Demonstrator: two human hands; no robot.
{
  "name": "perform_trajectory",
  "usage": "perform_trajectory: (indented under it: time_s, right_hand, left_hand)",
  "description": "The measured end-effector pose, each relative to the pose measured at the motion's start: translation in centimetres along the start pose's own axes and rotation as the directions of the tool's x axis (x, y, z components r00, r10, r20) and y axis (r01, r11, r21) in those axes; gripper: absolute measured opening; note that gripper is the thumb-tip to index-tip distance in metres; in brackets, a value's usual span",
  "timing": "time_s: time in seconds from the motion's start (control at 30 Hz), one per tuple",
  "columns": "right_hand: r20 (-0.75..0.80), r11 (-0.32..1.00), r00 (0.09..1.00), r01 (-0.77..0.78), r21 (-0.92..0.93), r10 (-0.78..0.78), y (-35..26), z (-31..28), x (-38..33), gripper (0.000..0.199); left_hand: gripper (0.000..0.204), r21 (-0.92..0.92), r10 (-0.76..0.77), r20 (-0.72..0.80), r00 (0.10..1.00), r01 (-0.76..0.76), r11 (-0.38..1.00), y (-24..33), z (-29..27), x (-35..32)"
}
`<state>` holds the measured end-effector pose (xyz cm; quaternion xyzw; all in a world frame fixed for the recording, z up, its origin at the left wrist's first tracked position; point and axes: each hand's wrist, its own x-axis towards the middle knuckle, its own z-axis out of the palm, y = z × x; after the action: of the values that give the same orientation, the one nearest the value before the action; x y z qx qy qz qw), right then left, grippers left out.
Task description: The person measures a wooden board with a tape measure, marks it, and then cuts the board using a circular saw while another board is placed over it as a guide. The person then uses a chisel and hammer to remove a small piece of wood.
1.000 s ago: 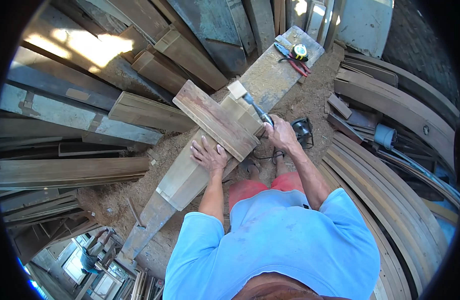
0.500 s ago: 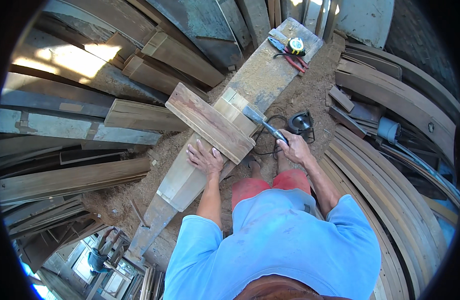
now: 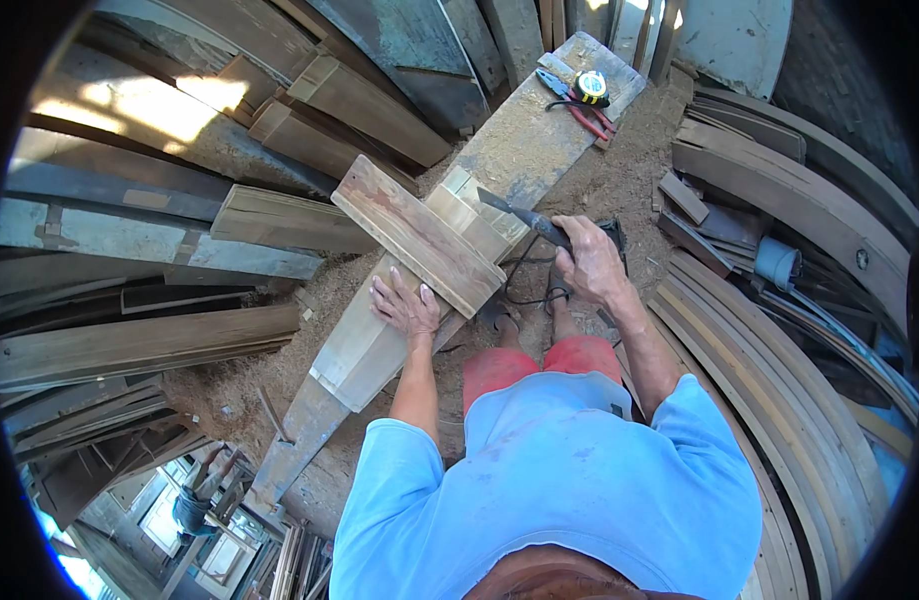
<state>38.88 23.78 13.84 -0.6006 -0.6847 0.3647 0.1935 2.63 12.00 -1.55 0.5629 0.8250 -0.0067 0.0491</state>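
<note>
My right hand [image 3: 591, 258] is wrapped round the dark handle of a chisel [image 3: 514, 212]. The broad blade is turned on edge, and its tip is at the stepped end of a pale wooden workpiece [image 3: 364, 345]; whether it touches cannot be made out. A reddish-brown board [image 3: 414, 235] lies crosswise over the workpiece. My left hand [image 3: 406, 305] rests with spread fingers on the pale wood, close beside the crosswise board, fingertips near its edge. Under everything runs a long, narrow plank bench [image 3: 534, 135] dusted with sawdust.
Pliers with red handles [image 3: 589, 124] and a tape measure [image 3: 590, 88] lie at the bench's far end. A dark power tool [image 3: 611, 235] with a cord is on the floor by my feet. Stacked boards [image 3: 149, 345] crowd the left, curved planks [image 3: 779, 390] the right. Another person [image 3: 192, 508] is at lower left.
My right hand has lifted slightly and rolled, turning the chisel's blade from flat to edge-on and shifting its tip a little up and left. The left hand keeps its place on the wood.
</note>
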Motion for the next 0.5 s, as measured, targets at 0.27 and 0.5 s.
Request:
perform_trajectory:
  time_s: [0.27,0.5]
  right_hand:
    - [0.001,0.991,0.993,0.114,-0.076,-0.114,-5.9,-0.3,4.2,0.043]
    - [-0.149,0.94,0.988,0.01,0.34,0.043,-9.3,-3.6,3.9,0.058]
  left_hand:
    - [0.093,-0.466,0.549,-0.309,0.776,-0.627,0.624,14.6,-10.8,7.0]
    - [0.053,-0.903,0.609,-0.213,0.764,-0.391,0.176,18.1,-12.1,12.8]
